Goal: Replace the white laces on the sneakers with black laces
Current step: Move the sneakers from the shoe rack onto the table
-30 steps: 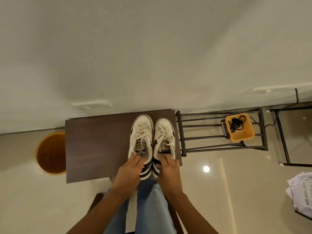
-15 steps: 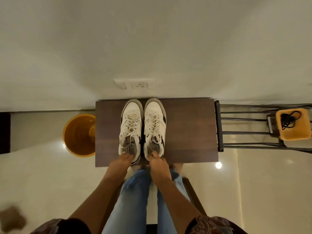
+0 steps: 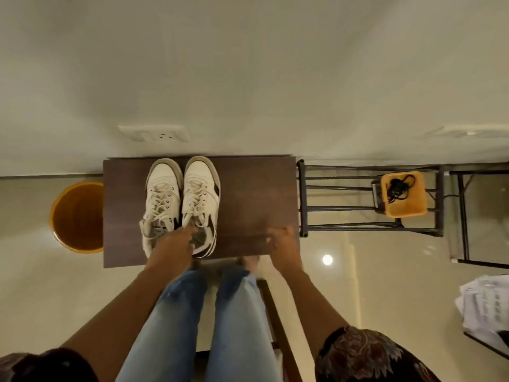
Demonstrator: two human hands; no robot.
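Two white leather sneakers (image 3: 181,205) with black side stripes and white laces (image 3: 162,205) stand on a dark brown wood-grain surface (image 3: 256,199). A round orange plastic bucket (image 3: 77,216), a yellow-orange square basket (image 3: 403,194) holding black laces (image 3: 396,187), light blue jeans (image 3: 192,312), dark paisley-patterned sleeve (image 3: 369,357).

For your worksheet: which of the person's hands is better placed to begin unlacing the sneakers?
Probably the left hand: it rests at the sneakers' openings beside the white laces. The right hand is apart, at the table's right corner.
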